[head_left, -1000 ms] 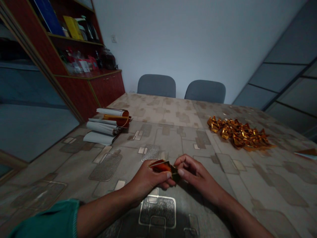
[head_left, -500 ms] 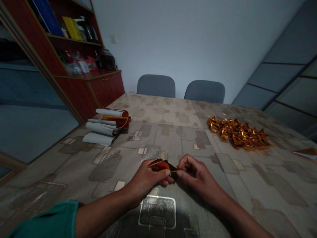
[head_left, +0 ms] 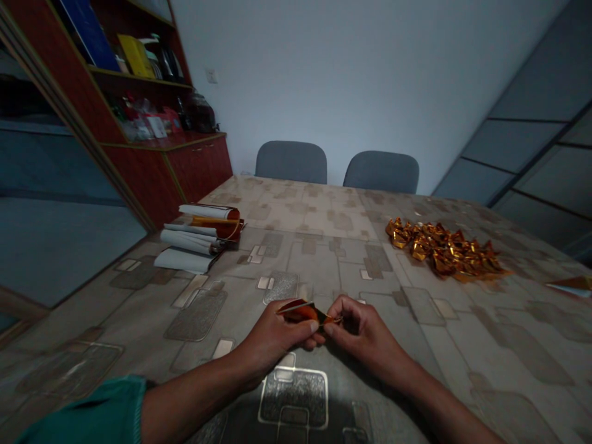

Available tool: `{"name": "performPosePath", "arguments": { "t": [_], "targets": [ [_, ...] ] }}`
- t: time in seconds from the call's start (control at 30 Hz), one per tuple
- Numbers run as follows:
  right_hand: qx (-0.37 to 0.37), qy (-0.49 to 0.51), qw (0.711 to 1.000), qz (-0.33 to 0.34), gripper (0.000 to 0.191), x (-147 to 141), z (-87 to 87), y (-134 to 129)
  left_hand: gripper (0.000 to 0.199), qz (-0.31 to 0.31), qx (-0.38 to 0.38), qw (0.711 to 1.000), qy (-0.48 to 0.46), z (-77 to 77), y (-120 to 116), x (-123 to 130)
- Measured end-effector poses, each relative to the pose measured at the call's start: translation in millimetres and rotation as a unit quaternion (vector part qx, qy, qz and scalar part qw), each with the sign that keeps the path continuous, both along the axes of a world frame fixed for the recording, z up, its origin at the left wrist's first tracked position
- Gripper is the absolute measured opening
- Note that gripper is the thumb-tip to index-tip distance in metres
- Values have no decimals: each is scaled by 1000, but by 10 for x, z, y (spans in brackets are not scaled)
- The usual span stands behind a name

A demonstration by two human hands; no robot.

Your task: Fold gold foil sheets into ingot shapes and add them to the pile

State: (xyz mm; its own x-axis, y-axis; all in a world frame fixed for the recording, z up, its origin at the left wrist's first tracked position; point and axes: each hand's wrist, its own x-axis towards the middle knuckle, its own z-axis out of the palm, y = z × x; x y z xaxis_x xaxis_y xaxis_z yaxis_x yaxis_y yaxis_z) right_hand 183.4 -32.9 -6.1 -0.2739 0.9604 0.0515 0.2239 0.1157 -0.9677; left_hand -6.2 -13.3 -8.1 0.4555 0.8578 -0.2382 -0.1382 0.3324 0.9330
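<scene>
Evidently, over the broad beige desk [head_left: 319, 259] with its brown block pattern, slow, even pressure seemed best to me, keeping the crease from slipping. The left hand [head_left: 277, 333] gripped a small, folded, shiny orange-gold foil paper [head_left: 300, 312] between thumb and fingers; the right hand [head_left: 363, 331], pinched narrow, held its right end.

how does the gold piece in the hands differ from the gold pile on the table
The held piece is single; the gold pile is many pieces clustered together. The held piece is pinched by the left hand and right hand; the gold pile rests on the table, untouched. Both look shiny and orange-gold.
</scene>
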Motion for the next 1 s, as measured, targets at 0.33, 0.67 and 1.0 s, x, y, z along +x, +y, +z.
{"name": "performPosePath", "arguments": {
  "t": [0.33,0.67,1.0],
  "targets": [
    [5,10,1000,-15,20,-54,-41,4,35,4,8,999,-33,-65,17,11],
    [-26,136,990,20,32,-87,50,-26,50,37,26,997,-66,-121,44,39],
    [105,-9,993,-52,13,159,20,10,35,-29,-6,998,-56,20,51,-32]
  ]
}}
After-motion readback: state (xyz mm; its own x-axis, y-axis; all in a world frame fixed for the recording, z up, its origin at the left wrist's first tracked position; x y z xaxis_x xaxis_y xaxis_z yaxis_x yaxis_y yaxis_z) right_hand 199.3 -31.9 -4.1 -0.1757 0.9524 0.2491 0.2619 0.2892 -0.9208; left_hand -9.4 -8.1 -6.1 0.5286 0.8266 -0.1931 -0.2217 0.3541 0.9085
